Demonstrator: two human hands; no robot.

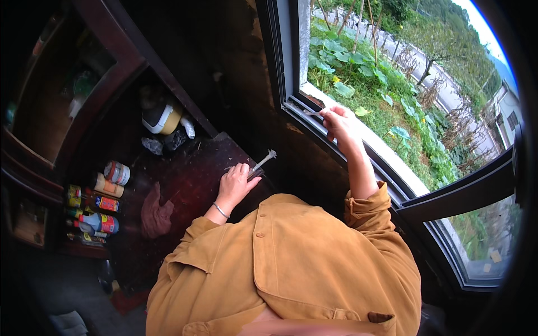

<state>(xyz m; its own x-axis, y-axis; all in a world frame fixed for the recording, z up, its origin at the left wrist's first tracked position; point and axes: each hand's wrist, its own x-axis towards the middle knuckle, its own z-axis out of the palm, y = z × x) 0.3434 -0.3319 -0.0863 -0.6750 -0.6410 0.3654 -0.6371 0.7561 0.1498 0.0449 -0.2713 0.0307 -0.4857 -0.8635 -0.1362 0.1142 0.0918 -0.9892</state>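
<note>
My left hand (pixel 238 183) lies at the corner of the dark red wooden tabletop (pixel 216 157), fingers curled over a pale stick-like item (pixel 262 161) with a frayed tip, which points up and right. At the open window, my right hand (pixel 339 126) pinches a small thin, pale piece (pixel 312 113) just above the dark metal frame track (pixel 297 107); what the piece is, I cannot make out.
A crumpled maroon cloth (pixel 157 215), several bottles and jars (pixel 103 224), and a cream container (pixel 161 117) with dark bags stand on the table, beside a glass-fronted cabinet (pixel 61 61). Plants and a road (pixel 426 73) show outside; a glazed sash (pixel 476 241) is at lower right.
</note>
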